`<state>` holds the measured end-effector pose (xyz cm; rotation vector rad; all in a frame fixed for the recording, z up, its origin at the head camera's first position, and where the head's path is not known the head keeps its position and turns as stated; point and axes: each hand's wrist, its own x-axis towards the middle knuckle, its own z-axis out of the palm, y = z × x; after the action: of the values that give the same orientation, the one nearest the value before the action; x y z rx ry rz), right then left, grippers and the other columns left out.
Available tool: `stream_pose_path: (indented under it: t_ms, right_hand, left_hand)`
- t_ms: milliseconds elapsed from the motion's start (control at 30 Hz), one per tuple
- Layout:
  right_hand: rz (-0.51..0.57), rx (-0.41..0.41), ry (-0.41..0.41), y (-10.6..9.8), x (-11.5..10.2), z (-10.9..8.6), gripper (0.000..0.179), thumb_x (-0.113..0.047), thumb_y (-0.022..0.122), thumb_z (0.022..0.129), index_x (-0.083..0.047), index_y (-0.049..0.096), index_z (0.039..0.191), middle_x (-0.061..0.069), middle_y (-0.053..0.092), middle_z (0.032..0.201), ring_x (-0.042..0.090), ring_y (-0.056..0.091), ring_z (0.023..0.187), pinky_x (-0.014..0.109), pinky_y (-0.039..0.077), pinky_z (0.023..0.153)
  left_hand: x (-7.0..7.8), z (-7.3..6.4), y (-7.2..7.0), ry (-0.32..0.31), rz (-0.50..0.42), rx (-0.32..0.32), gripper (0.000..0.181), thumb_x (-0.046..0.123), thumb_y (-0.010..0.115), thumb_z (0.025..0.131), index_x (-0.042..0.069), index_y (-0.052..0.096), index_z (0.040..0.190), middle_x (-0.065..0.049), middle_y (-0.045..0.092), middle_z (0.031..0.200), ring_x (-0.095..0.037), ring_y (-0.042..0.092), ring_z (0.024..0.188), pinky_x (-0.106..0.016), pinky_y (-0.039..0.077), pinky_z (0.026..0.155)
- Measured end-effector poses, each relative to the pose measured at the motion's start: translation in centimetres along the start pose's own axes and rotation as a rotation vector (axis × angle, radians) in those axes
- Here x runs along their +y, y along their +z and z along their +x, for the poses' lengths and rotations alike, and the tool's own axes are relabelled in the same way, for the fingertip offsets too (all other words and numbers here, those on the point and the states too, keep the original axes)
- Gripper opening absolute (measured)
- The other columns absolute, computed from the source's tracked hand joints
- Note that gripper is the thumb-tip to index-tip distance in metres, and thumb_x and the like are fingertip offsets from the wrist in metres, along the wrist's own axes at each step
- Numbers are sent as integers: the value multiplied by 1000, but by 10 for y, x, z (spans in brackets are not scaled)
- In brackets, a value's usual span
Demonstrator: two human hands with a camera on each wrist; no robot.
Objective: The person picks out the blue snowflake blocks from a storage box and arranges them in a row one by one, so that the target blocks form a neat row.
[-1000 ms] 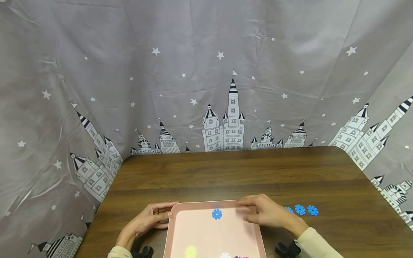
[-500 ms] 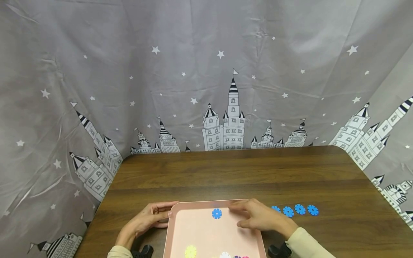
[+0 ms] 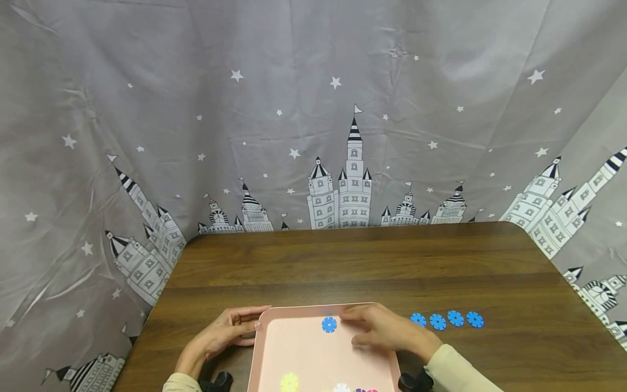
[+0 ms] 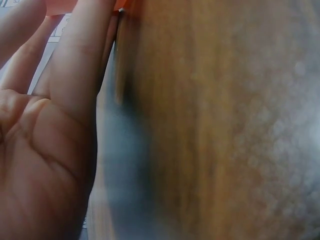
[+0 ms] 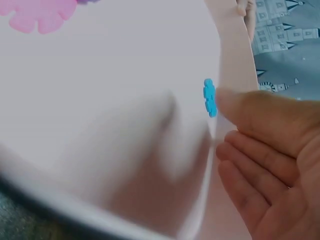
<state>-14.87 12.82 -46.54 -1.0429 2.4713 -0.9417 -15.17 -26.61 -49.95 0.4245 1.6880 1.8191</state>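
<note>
A pink tray [image 3: 313, 354] lies near me on the wooden table. My left hand [image 3: 217, 335] holds its far left corner, thumb at the rim and fingers along the outside; in the left wrist view the palm [image 4: 55, 130] shows. Inside the tray, near the far wall, is a blue snowflake disc [image 3: 329, 325]. My right hand [image 3: 384, 328] hovers over the tray's far right part, fingertips just right of that disc and nothing in its grasp. In the right wrist view the blue disc appears edge-on beside a fingertip [image 5: 227, 102].
Several blue snowflake discs [image 3: 455, 318] form a row on the table right of the tray. Nearer in the tray lie a yellow disc [image 3: 289, 382], a white disc [image 3: 342, 387] and a pink disc [image 5: 42, 12], partly cut off. A grey castle-print curtain [image 3: 313, 109] hangs behind the table.
My right hand has moved left across the tray toward the blue disc, uncovering more of the blue row on the table. The left hand and tray have stayed in place.
</note>
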Motion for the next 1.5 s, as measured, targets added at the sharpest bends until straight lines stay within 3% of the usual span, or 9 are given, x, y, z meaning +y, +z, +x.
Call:
stream_pose_path:
  t_ms: [300,733,1133,1333,1500]
  right_hand:
    - [-14,14,-11,1,-4,8,43,-11,72,90,-5,63,131,11,61,133,24,56,123,37,48,103]
    - [-94,34,-19,5,-11,22,40,-11,77,85,-8,69,124,6,67,124,20,61,116,34,51,97]
    - [-120,16,-73,12,-14,27,40,-5,78,83,2,68,121,12,67,121,21,61,114,31,51,97]
    - [-127,20,-63,16,-16,32,39,-4,76,83,1,68,121,11,67,122,20,60,116,32,50,100]
    - [-118,11,-41,19,-17,36,38,-5,75,85,-1,68,122,9,67,122,16,60,115,30,50,99]
  left_hand:
    - [-1,-2,-1,1,-3,0,47,4,52,101,-9,38,144,-8,58,135,-17,58,117,-42,54,92]
    - [1,0,2,1,2,11,47,3,52,100,-8,39,144,-17,55,138,-20,57,117,-44,53,94]
    - [2,0,2,-20,-13,25,46,4,54,100,-4,44,144,-14,57,136,-21,58,117,-46,52,94]
    - [2,-1,2,-38,-15,43,45,5,54,100,-2,45,144,-11,58,136,-21,58,116,-45,52,94]
    - [3,-3,2,-21,1,38,46,5,53,101,-6,42,144,-16,55,138,-20,58,115,-45,53,93]
